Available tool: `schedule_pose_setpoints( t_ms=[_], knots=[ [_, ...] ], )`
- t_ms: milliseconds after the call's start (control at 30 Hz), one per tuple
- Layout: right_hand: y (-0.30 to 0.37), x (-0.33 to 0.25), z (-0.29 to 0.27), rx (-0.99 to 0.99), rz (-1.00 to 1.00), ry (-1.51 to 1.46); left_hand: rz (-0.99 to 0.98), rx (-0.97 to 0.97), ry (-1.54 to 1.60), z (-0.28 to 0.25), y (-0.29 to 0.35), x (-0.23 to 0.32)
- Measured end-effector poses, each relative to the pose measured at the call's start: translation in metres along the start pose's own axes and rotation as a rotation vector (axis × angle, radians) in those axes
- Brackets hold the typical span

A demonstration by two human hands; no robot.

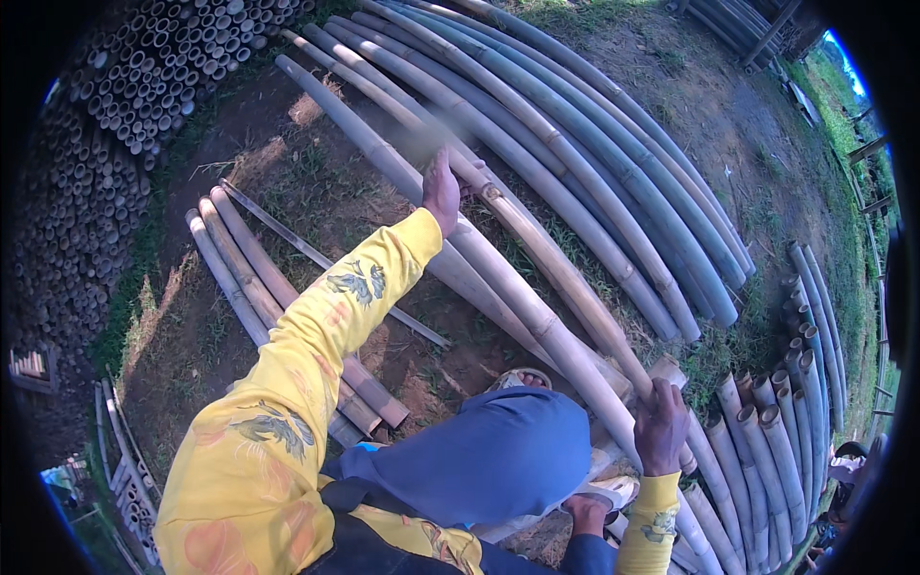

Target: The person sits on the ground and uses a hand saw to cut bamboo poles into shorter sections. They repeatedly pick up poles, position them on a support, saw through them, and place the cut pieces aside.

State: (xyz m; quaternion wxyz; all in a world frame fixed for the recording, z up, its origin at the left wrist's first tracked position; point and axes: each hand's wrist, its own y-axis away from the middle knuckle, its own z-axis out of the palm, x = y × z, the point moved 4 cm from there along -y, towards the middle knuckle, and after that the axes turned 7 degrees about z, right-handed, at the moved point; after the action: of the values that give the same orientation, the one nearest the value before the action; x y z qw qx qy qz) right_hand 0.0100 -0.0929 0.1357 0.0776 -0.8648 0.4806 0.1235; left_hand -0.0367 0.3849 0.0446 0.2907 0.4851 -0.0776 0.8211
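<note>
A long tan bamboo pole (561, 257) slants across the middle, from the upper left toward my right side. Its near end is in my right hand (661, 426), with the fingers closed around it. My left hand (443, 196) reaches farther up the same pole, fingers bent against its side. Beyond those fingers is a grey-green smear (426, 141), too blurred by motion to name. Just under the held pole, a thicker pale bamboo pole (522, 305) runs down past my bent knee.
Several long bamboo poles (613, 168) lie side by side beyond the held one. Shorter poles (254, 278) and a thin strip (326, 259) rest at left. Cut bamboo pieces (767, 431) crowd the right. A tall stack of bamboo (144, 96) shows its round ends at far left.
</note>
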Motion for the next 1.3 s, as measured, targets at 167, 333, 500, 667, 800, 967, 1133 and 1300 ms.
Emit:
schedule_pose_setpoints(
  t_ms=[167,333,500,667,800,967,1133,1300],
  knots=[
    [0.033,0.015,-0.006,0.083,-0.048,0.023,-0.032,0.04,-0.086,-0.023,0.014,-0.021],
    [0.042,0.006,-0.004,0.037,-0.077,-0.127,-0.141,-0.021,-0.052,-0.036,0.015,-0.019],
    [0.046,0.002,-0.004,0.038,-0.068,-0.141,-0.058,0.053,-0.113,-0.039,0.02,-0.019],
    [0.059,0.015,0.007,0.03,-0.095,-0.169,-0.171,-0.055,-0.135,-0.045,0.036,-0.019],
    [0.058,0.005,0.017,0.017,-0.1,-0.233,-0.187,-0.109,-0.142,-0.063,0.026,-0.013],
    [0.065,0.013,0.015,-0.018,-0.076,-0.204,-0.237,-0.148,-0.146,-0.06,0.029,-0.019],
    [0.062,0.019,0.038,-0.093,-0.006,-0.261,-0.264,-0.004,-0.478,-0.079,0.035,-0.016],
    [0.061,0.043,0.065,-0.004,0.009,-0.233,0.672,0.027,-1.338,-0.029,0.07,0.0]
  ],
)
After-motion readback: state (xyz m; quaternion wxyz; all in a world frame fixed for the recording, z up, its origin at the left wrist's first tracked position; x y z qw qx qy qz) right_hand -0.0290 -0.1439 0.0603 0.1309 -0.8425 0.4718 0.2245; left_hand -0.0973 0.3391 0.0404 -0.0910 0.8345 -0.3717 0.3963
